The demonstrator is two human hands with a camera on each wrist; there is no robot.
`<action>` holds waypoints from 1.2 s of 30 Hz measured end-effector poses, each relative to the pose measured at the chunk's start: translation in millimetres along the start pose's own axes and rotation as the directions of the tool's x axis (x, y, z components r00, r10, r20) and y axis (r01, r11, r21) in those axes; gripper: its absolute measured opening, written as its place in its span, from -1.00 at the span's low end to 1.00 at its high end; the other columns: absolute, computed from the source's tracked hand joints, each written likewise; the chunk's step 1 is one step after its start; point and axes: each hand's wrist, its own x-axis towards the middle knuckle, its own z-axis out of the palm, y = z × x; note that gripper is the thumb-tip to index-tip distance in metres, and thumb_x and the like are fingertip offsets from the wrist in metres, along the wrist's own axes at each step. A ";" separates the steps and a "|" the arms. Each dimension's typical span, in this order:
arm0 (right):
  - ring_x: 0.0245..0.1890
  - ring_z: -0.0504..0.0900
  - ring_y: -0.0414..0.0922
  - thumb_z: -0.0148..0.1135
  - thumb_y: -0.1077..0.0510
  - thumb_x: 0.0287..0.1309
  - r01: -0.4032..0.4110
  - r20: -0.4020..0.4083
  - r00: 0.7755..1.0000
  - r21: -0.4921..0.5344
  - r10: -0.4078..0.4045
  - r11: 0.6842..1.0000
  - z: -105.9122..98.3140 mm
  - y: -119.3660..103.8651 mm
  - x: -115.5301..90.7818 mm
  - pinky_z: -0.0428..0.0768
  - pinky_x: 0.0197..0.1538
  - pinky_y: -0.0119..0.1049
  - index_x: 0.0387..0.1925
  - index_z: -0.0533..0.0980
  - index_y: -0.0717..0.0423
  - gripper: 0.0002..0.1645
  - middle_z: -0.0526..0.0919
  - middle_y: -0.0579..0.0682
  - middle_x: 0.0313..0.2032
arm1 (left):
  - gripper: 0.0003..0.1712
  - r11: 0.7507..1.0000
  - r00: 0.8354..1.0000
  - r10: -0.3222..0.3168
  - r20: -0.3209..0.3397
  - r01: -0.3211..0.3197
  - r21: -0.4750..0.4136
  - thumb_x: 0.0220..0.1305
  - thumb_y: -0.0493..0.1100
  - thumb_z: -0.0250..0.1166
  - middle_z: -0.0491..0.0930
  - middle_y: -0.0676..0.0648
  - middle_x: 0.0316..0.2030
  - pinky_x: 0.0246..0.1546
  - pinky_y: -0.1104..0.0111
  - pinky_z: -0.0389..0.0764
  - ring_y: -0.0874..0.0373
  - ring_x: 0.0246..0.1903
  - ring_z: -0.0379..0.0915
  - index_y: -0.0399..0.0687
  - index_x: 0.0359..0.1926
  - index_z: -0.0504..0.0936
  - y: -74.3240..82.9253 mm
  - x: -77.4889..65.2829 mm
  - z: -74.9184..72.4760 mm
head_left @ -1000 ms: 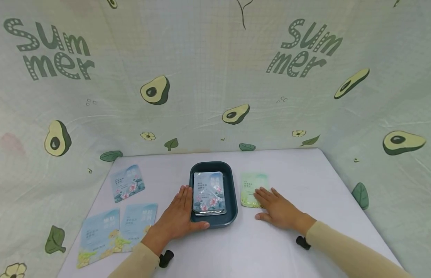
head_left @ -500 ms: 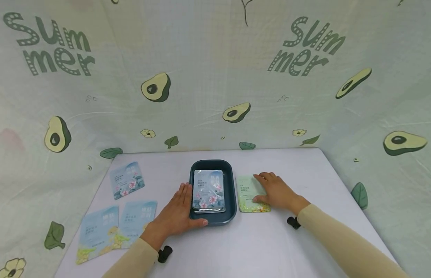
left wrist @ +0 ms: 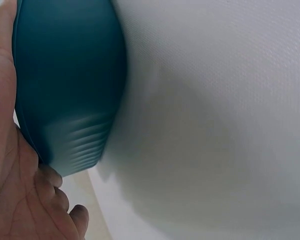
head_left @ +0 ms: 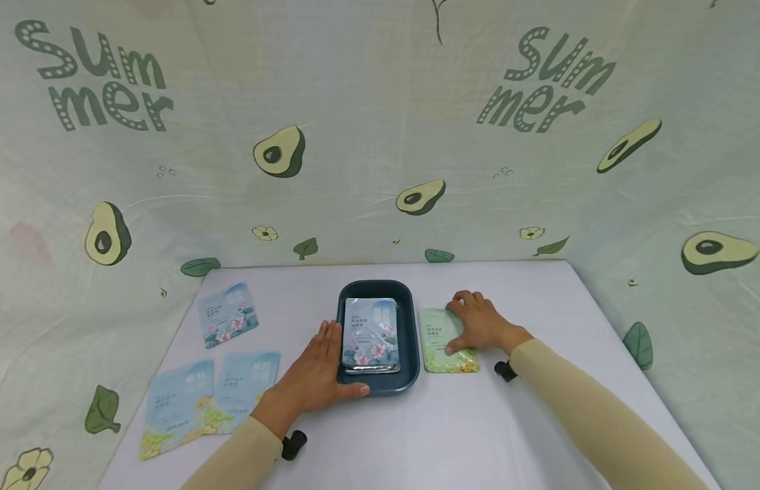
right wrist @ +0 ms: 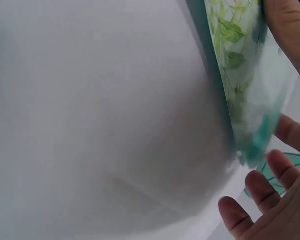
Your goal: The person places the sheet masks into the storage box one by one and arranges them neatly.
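Observation:
In the head view my left hand lies along the near left side of a dark blue tray, fingers straight and thumb at its front rim. The left wrist view shows my palm against the tray's teal wall. Inside the tray lie stacked blue sheet-mask sachets, the top one printed with pink flowers. Right of the tray, my right hand holds a green sheet-mask sachet, index finger bent at its far edge and thumb on its face. In the right wrist view, the other fingers hang beyond the sachet's end.
On the left of the white table lie a blue flowered sachet at the back and two blue-and-yellow sachets nearer, partly overlapping. A printed cloth hangs behind the table.
My right hand has moved from the green sachet's near right corner to its far edge, its fingers now curled. The sachet has shifted slightly toward the tray. My left hand stays at the tray.

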 end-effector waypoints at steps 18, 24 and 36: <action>0.21 0.42 0.30 0.76 -0.33 -0.26 0.019 -0.404 0.911 -0.164 -0.085 0.986 -5.2 -6.7 -20.4 0.48 0.15 0.18 0.19 0.44 0.23 0.14 0.39 0.28 0.30 | 0.58 1.000 1.000 0.000 -0.003 0.000 -0.006 0.12 0.68 0.28 -0.22 -0.27 0.70 0.65 -0.05 -0.02 -0.15 0.70 -0.41 -0.28 0.69 -0.23 0.4 -0.3 -0.7; 0.08 0.58 0.23 0.74 -0.15 -0.09 -0.011 -0.462 0.886 -0.083 -0.029 0.996 1.1 -8.3 -30.6 0.66 -0.02 0.05 0.17 0.45 0.10 -0.11 0.32 0.30 0.34 | 0.58 1.000 1.000 0.003 -0.008 -0.003 0.003 0.11 0.71 0.24 -0.24 -0.26 0.70 0.65 -0.05 -0.02 -0.15 0.70 -0.42 -0.27 0.69 -0.23 -0.6 -0.5 1.6; -0.09 0.74 0.14 0.56 0.16 0.21 0.059 -0.414 0.910 0.204 0.031 0.977 -1.6 -19.2 -34.8 0.72 0.05 0.12 0.44 0.30 0.05 -0.14 0.68 0.28 0.12 | 0.61 1.000 1.000 0.002 -0.006 -0.002 0.007 0.09 0.77 0.18 -0.24 -0.25 0.70 0.65 -0.05 -0.02 -0.15 0.70 -0.41 -0.27 0.69 -0.23 -1.0 0.1 1.5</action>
